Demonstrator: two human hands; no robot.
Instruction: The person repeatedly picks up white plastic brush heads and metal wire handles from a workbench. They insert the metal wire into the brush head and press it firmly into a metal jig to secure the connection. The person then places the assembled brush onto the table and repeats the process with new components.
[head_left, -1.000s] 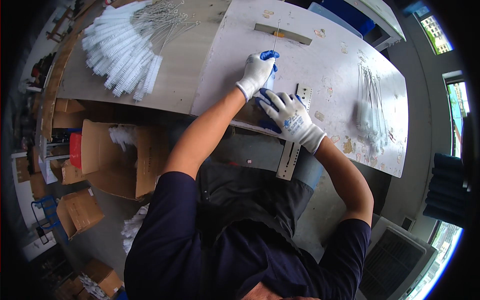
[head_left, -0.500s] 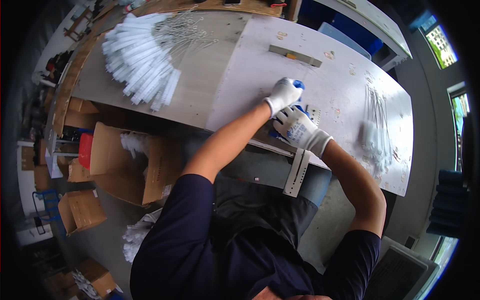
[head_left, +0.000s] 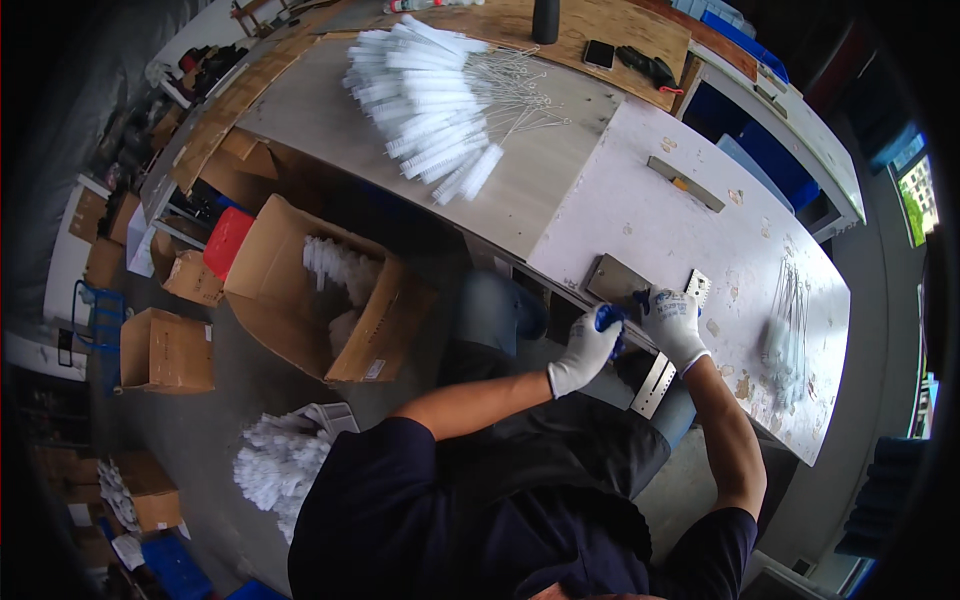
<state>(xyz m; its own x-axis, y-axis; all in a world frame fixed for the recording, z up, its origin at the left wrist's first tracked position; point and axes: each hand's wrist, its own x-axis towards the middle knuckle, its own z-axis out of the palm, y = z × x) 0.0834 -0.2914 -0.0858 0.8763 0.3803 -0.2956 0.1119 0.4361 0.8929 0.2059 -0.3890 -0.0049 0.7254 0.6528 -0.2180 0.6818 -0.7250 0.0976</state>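
Both my hands wear white gloves with blue palms. My left hand [head_left: 588, 350] is just off the table's front edge, its fingers curled closed; what they hold, if anything, is hidden. Close by on the right, my right hand [head_left: 673, 325] is at the edge beside a grey metal block [head_left: 617, 279]. Its fingers are bent together, and anything in them cannot be made out. A perforated metal strip [head_left: 698, 288] lies just beyond the right hand. Another slotted metal plate [head_left: 654, 387] sticks out from the table edge below the hands.
White bristle brushes with looped wire stems [head_left: 430, 105] lie fanned out at the far left. A bundle of thin wire-stemmed pieces [head_left: 787, 340] lies at the right. Behind is a flat metal bar [head_left: 686, 184]. An open cardboard box [head_left: 270, 300] with white brushes stands at left.
My left hand has come back toward me, from above the table to off its front edge, apart from the right hand. The metal block is now uncovered. The view has shifted left.
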